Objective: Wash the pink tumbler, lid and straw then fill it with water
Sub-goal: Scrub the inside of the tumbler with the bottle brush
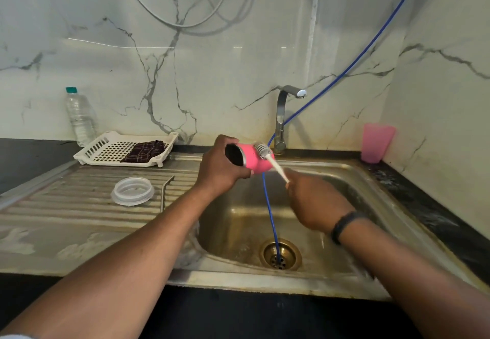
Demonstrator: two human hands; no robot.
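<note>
Two hands (225, 165) (315, 203) hold one tumbler (253, 159), one brush (267, 154).

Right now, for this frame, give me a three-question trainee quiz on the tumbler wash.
1. True or false: the lid is fitted on the pink tumbler.
2. The right hand holds: A) sponge B) bottle brush C) straw
3. Where does the metal straw lie?

Key:
1. False; the lid lies on the drainboard and the left hand grips the open tumbler.
2. B, bristles against the tumbler's outside.
3. On the drainboard, beside the lid.
</note>
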